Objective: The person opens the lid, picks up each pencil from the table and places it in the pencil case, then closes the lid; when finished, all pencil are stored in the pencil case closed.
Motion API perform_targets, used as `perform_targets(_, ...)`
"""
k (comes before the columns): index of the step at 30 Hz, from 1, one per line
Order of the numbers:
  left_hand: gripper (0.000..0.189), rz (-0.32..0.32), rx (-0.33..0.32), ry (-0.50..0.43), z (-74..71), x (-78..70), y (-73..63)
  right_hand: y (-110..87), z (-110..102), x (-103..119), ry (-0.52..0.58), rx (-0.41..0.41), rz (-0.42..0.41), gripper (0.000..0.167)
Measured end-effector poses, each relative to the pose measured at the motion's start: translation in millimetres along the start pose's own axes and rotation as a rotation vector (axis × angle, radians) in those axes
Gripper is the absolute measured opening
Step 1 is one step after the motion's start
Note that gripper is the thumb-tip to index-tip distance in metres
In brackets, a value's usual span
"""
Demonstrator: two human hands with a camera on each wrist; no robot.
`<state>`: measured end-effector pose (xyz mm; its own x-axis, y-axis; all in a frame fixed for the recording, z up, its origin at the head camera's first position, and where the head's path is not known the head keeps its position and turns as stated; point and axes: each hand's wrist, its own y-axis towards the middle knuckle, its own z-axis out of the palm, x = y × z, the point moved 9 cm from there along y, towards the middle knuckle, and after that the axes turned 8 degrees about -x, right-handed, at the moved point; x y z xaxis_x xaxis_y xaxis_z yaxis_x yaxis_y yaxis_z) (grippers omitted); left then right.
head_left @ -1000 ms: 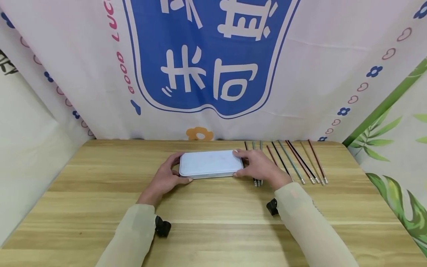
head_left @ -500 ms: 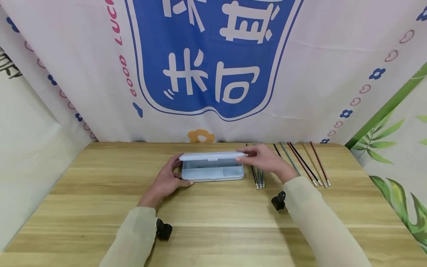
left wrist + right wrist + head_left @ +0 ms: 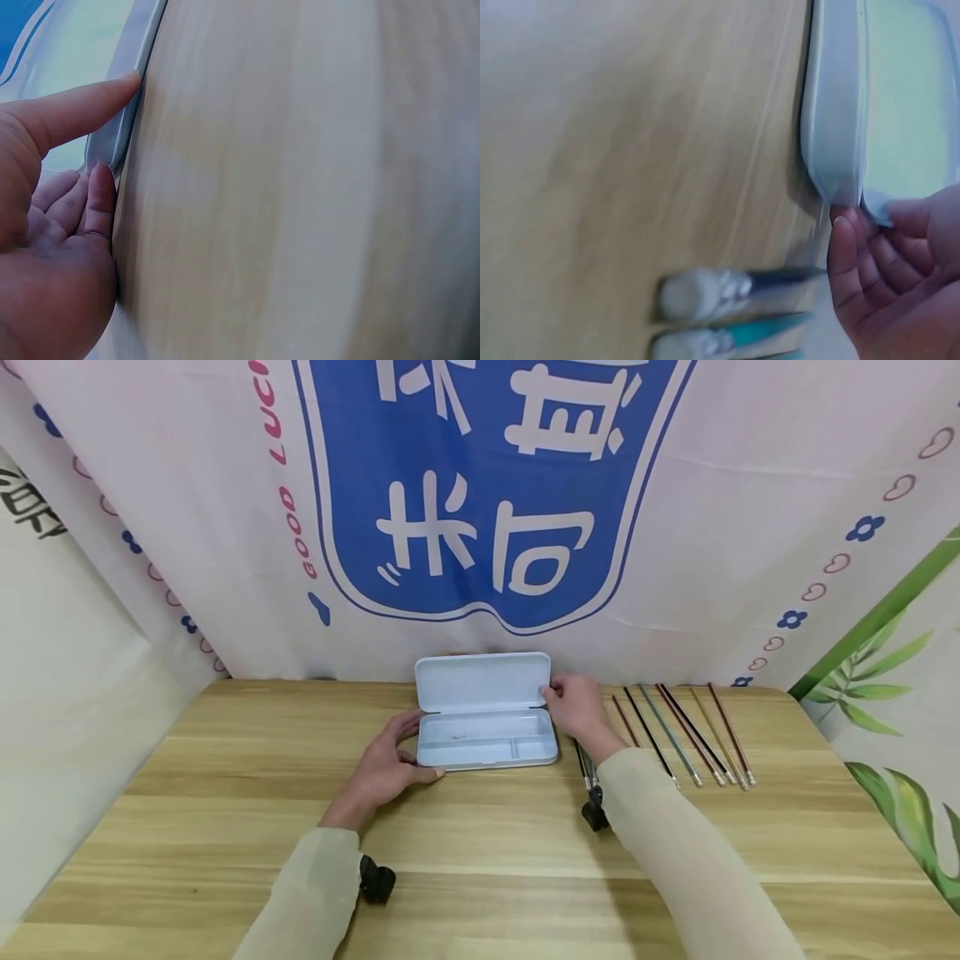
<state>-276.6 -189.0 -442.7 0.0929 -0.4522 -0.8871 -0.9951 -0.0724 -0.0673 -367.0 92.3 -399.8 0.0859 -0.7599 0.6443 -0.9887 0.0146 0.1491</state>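
A pale blue pencil case [image 3: 465,752] lies at the back of the table, its lid [image 3: 483,683] raised and leaning back. Inside are a long compartment and a small divided one at the right, with a tiny mark in the long one. My left hand [image 3: 382,772] holds the case's left end; its thumb [image 3: 90,112] presses the front edge while the other fingers lie along the side. At the other end, my right hand [image 3: 577,706] pinches the lid's right edge, thumb on the inner face. In the right wrist view, curled fingers [image 3: 844,259] sit near the case's corner.
A small group of pencils [image 3: 583,768] lies beside the case, partly under my right forearm. Further right, several more pencils, including a teal pencil [image 3: 671,735], are spread side by side, eraser ends toward me. A printed curtain [image 3: 480,568] hangs behind the table's back edge.
The lid has swung from closed, through half raised, to fully back, lifted by my right hand. My left hand keeps its place on the case's left end.
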Motion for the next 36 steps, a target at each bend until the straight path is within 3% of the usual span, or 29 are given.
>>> perform_targets(8, 0.095, -0.027, 0.013, 0.024, -0.2, 3.0, 1.1, 3.4, 10, 4, -0.162, 0.095, 0.058, 0.034)
perform_targets(17, 0.094, -0.031, 0.020, 0.008, 1.6, 2.0, 0.7, -2.0, 0, -1, -0.050, 0.116, 0.081, 0.035)
perform_targets(21, 0.094, -0.030, 0.019, 0.013, 0.6, 3.2, 0.6, -10.5, -25, -10, 0.026, 0.116, 0.110, 0.047)
perform_targets(29, 0.094, -0.036, 0.022, 0.014, -1.7, 5.5, 1.6, -46.4, -86, -42, 0.274, 0.102, 0.137, 0.044)
perform_targets(36, 0.094, -0.035, 0.029, 0.010, 0.3, 3.8, 1.1, -80.1, -119, -104, 0.260, 0.061, 0.215, 0.052)
